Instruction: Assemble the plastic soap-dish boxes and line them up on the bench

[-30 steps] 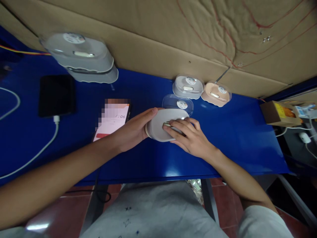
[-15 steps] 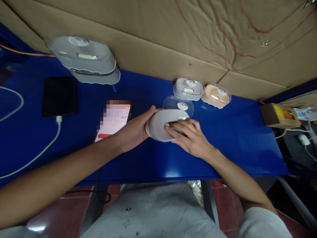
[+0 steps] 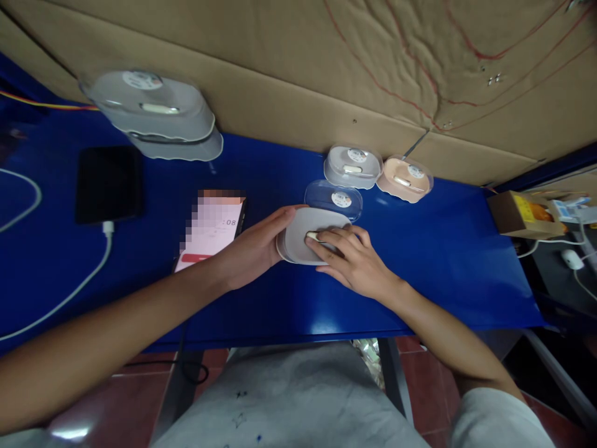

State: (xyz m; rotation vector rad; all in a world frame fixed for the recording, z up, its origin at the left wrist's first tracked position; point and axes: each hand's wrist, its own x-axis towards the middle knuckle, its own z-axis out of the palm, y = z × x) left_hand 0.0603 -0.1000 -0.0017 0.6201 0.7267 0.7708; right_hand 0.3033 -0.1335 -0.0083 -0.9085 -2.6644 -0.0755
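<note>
A grey oval plastic container (image 3: 298,234) is held just above the blue table, its broad face toward me. Wrapped round its left end is my left hand (image 3: 259,246), thumb along the top edge. My right hand (image 3: 357,258) lies over the container's right part, fingers bent around a small whitish bar-shaped piece (image 3: 313,236) against the grey face. The fingers cover most of that piece. Just behind the container rests a clear oval lid (image 3: 321,194) with a round label.
Behind stand a grey lidded container (image 3: 352,169), a peach one (image 3: 402,182) and a stack of larger grey ones (image 3: 161,121). A phone (image 3: 212,227), a black device (image 3: 108,183) and a white cable (image 3: 100,264) lie left. A cardboard box (image 3: 525,218) is at right.
The grey container has tilted slightly in my hands, and its peach-coloured left rim no longer shows. My right fingers have shifted a little left with the whitish piece.
</note>
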